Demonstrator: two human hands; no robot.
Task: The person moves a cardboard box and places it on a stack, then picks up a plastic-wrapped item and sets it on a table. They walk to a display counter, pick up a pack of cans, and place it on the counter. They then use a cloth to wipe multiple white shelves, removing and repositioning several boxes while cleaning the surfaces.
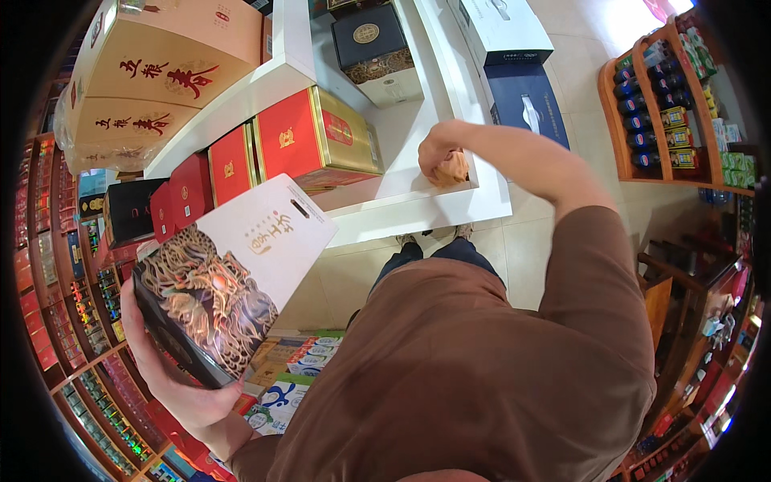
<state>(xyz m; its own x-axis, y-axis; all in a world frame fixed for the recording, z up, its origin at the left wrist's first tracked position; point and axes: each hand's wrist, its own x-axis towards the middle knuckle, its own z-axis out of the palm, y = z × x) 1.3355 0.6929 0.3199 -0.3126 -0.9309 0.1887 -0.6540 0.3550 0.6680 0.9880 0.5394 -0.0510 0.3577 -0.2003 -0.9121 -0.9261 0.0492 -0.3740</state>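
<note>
My left hand [181,385] grips a tall white and black gift box [241,283] with a gold dragon pattern, tilted, from below its dark end. My right hand [441,144] is closed on a crumpled orange-brown cloth [452,169], which touches the bottom of a white open-topped shelf compartment [409,211] near its front corner. Left of the cloth, inside that compartment, stands a red and gold box [319,138] beside a similar red box [230,165]. A black box with a round gold emblem [372,45] stands at the compartment's far end.
Large tan cartons [138,78] stand at the upper left. White [506,30] and dark blue [521,96] carrier boxes lie right of the compartment. A wooden shelf of bottles [653,114] stands at the right. Milk cartons [286,394] sit low beside me, near tall stocked shelves [90,325].
</note>
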